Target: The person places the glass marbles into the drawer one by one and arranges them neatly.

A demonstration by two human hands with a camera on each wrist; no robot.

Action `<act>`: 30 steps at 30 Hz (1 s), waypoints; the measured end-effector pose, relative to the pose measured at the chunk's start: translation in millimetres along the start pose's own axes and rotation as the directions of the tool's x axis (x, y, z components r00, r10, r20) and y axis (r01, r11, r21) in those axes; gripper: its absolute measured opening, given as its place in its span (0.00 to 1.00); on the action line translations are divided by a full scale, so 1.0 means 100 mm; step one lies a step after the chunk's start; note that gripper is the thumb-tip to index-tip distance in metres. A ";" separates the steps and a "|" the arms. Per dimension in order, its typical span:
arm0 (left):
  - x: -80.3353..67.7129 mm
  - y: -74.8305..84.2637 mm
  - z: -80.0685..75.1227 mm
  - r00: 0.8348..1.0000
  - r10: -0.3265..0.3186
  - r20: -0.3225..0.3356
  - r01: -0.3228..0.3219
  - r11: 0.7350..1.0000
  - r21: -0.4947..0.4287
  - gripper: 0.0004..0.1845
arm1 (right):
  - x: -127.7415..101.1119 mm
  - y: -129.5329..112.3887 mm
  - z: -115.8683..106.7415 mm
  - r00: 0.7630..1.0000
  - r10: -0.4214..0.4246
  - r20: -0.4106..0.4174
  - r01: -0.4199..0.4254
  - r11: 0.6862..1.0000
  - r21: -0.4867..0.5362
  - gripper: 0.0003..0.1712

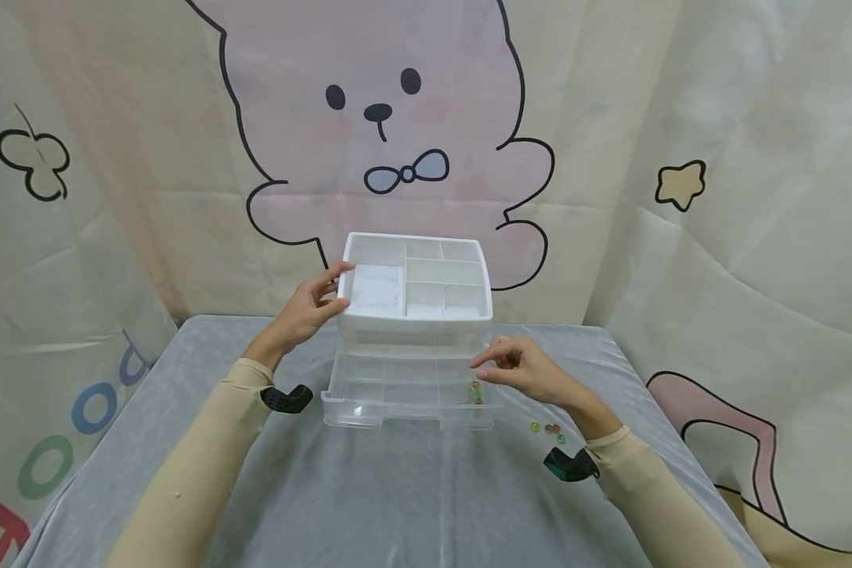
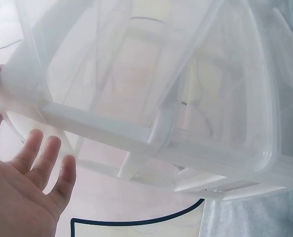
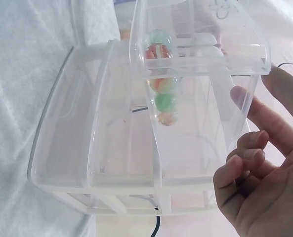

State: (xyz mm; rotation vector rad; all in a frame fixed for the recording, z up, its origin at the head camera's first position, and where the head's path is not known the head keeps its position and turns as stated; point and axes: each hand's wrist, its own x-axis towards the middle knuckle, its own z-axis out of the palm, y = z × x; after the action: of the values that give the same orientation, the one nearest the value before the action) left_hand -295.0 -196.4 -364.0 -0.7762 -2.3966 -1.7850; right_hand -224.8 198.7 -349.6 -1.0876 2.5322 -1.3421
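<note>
A white drawer organizer (image 1: 415, 315) with a divided top tray stands on the table. Its clear drawer (image 1: 379, 414) is pulled out toward me. My left hand (image 1: 305, 312) holds the upper left edge of the organizer, thumb in front and fingers spread along the side. Over the drawer's right compartment is my right hand (image 1: 532, 369). Its thumb and index fingertip are parted at the drawer's rim, the other fingers curled, and no marble shows between them. Several glass marbles (image 3: 164, 101), green and orange-red, lie in a row inside that compartment.
A few loose marbles (image 1: 554, 429) lie on the grey cloth (image 1: 397, 489) to the right of the drawer, near my right wrist. Behind the table hangs a curtain (image 1: 447, 126) printed with a pink bear.
</note>
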 end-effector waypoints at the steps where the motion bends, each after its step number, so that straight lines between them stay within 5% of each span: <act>1: 0.00 0.00 0.00 1.000 -0.002 0.000 0.002 1.000 -0.002 0.32 | -0.01 0.00 -0.01 1.000 -0.001 -0.004 0.001 1.000 0.005 0.08; 30: 0.00 -0.01 0.00 1.000 -0.006 -0.007 0.006 1.000 0.004 0.32 | -0.43 0.36 -0.33 0.995 0.051 -0.085 -0.046 0.997 0.063 0.12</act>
State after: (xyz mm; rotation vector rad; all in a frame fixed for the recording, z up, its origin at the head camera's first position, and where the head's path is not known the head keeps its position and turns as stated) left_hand -295.6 -196.4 -364.8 -0.7623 -2.4003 -1.7810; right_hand -225.0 260.9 -366.9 -0.9709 2.5407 -1.4742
